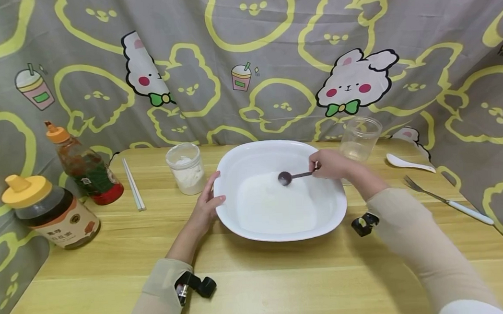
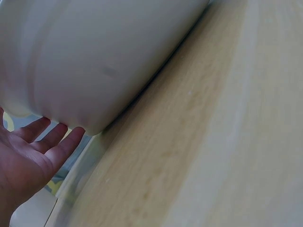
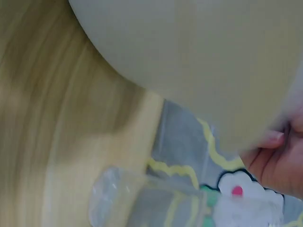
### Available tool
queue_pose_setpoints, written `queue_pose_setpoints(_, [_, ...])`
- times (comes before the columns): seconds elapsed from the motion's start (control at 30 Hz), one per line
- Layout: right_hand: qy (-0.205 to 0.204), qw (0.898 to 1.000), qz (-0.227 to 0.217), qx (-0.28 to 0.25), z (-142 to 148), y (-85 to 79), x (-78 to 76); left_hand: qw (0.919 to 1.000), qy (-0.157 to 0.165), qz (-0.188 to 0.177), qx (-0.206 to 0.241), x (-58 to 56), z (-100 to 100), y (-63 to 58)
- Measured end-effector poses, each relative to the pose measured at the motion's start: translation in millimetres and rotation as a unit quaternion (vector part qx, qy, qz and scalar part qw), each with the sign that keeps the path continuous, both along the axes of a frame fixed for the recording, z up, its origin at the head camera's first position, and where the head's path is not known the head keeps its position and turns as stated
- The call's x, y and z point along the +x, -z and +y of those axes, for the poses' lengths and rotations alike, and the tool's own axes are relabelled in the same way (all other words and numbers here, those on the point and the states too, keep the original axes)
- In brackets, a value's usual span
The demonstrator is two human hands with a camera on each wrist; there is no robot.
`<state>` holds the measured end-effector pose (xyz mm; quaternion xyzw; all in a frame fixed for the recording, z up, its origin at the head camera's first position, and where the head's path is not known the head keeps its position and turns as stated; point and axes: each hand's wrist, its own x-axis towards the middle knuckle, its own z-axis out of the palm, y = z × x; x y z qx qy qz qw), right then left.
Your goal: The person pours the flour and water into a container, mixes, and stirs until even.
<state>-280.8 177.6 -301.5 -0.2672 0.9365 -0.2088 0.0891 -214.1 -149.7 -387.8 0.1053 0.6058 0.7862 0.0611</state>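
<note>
A white oval basin (image 1: 238, 227) stands at the middle of the table, with a smooth white layer on its bottom. My left hand (image 1: 203, 205) holds its left rim, thumb over the edge; in the left wrist view the fingertips (image 2: 78, 132) touch the outer wall. My right hand (image 1: 331, 164) reaches over the right rim and grips the handle of a dark measuring spoon (image 1: 285, 178). The spoon's bowl is low over the white layer, with some white in it. In the right wrist view the hand (image 3: 279, 161) is partly hidden behind the basin wall.
Left of the basin stand a plastic jar of white powder (image 1: 187, 173), chopsticks (image 1: 134, 186), a red sauce bottle (image 1: 90, 169) and a yellow-capped dark bottle (image 1: 53, 214). To the right are a clear jar (image 1: 360, 138), a white spoon (image 1: 409, 163) and a fork (image 1: 449, 201). A patterned curtain (image 1: 204, 97) hangs behind.
</note>
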Motion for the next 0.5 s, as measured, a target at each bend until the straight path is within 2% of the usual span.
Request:
queue_pose_setpoints(0.1, [-0.004,0.999,-0.025,-0.040,-17.0,10.4,-2.4,1.0000,-0.002,0.001,0.002,0.1,-0.3,0.4])
queue_pose_setpoints(0.23, [-0.029,0.994,-0.059,-0.091,-37.7,23.3,4.5,1.0000,0.001,0.005,-0.004,0.1,-0.9,0.7])
queue_pose_setpoints(0.33, [-0.060,0.989,-0.081,-0.106,-49.1,27.9,15.4,1.0000,0.003,0.007,-0.005,0.0,-1.1,0.9])
queue_pose_setpoints(0.5, [-0.115,0.982,-0.114,-0.099,-52.9,25.3,35.9,0.9999,0.001,0.010,-0.003,0.8,-1.0,0.8])
